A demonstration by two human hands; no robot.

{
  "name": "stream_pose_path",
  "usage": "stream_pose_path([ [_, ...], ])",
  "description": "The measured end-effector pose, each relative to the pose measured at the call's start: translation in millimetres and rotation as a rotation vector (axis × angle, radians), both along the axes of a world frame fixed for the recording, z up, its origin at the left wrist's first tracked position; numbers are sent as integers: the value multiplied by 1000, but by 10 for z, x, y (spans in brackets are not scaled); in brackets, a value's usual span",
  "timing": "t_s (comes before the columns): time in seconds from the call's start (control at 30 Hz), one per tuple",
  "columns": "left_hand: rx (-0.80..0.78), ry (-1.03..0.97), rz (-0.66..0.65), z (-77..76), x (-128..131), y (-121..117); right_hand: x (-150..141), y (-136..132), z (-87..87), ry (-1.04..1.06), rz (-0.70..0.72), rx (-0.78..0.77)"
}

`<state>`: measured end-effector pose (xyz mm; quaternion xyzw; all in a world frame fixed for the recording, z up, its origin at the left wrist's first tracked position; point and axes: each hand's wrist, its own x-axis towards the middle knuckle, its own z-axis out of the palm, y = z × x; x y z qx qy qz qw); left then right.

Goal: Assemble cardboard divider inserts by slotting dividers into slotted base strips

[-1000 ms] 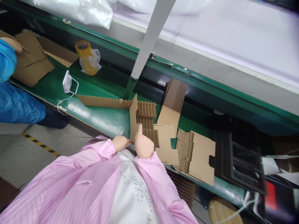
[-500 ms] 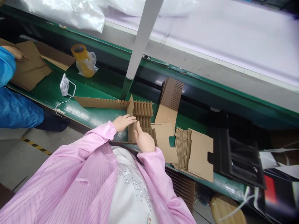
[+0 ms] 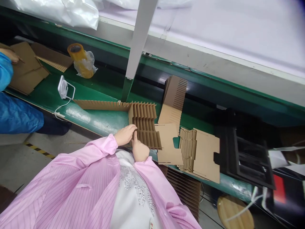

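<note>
A slotted cardboard divider grid (image 3: pixel 144 125) stands assembled on the green belt, directly in front of me. My left hand (image 3: pixel 125 134) curls over its near left corner, and my right hand (image 3: pixel 139 149) presses a raised finger against its near wall. A long slotted cardboard strip (image 3: pixel 100 105) runs left from the grid. Beyond it leans a stack of slotted strips (image 3: pixel 175 95). To the right lie a flat die-cut cardboard sheet (image 3: pixel 168 143) and a thicker pile of cut cardboard (image 3: pixel 200 156).
The green conveyor belt (image 3: pixel 100 119) carries a small white fan (image 3: pixel 63 87) and a tape roll in plastic (image 3: pixel 81 60). A co-worker's blue sleeve (image 3: pixel 6 71) reaches flat cardboard (image 3: pixel 26 66) at left. A black foam tray (image 3: pixel 247 159) lies right; a white post (image 3: pixel 139 35) rises behind.
My left hand has moved from beside the grid onto its near corner. My right hand has slid down and left. The grid's end panel now stands squarer, and the view has shifted slightly.
</note>
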<state>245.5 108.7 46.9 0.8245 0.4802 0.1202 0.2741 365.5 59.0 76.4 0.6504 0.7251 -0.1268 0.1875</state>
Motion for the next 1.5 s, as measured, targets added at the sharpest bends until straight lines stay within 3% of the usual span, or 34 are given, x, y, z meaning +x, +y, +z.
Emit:
stream_pose_path([
  [0.1, -71, 108, -135, -113, -53, -31, 17, 8, 29, 43, 1, 79],
  [0.17, -93, 169, -156, -165, -99, -17, 123, 48, 66, 158, -26, 112],
  [0.27, -106, 220, -130, -184, -141, 16, 556, 152, 4, 372, -215, 232],
  [0.33, -123, 243, -110, -167, -140, 42, 999, 210, -147, 414, -443, 338],
  [0.43, -143, 272, -108, -130, -108, 80, 1655, 185, -461, 353, -776, 310],
  [0.53, -156, 291, -95, -105, -72, 101, 2039, 25, -730, 270, -918, 248],
  [0.67, -221, 289, -72, -71, -56, 124, 2174, -157, -878, 208, -1013, 156],
  [0.83, -312, 181, -17, 71, -101, 153, 2340, -118, -728, 207, -1037, 82],
  [0.97, -248, 11, 89, 229, -215, 17, 2509, -171, -316, 323, -940, 44],
  [1.07, -353, 9, 98, 281, -276, -162, 2414, -329, 120, 448, -919, 316],
  [1.13, -437, 36, -9, 264, -269, -271, 2187, -431, 392, 639, -831, 533],
  [1.17, -458, 63, -70, 242, -251, -316, 2031, -466, 501, 710, -776, 551],
  [1.27, -427, 229, -150, 161, -175, -403, 1485, -487, 675, 740, -682, 426],
  [1.37, -347, 362, -144, 108, -132, -434, 1006, -416, 681, 818, -521, 220],
  [1.5, -301, 346, -143, 112, -145, -434, 671, -314, 696, 749, -389, 148],
])
